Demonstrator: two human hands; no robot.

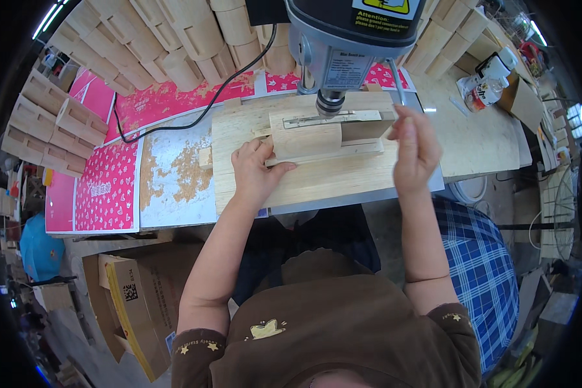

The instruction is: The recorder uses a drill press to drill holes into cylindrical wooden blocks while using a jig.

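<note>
Under the chuck of a bench drill press lies a pale wooden block with a rounded face and a recess at its right. The block sits in a wooden jig on a flat wooden board. My left hand grips the block's left end, thumb along the front edge. My right hand is raised right of the jig, its fingers closed around the lower end of the drill press's metal lever. The chuck hides whether a bit touches the wood.
Stacked wooden blocks line the back, with more blocks at the left. A black cable crosses the sawdust-strewn pink sheet. A plastic bottle stands at the right. A cardboard box sits below left.
</note>
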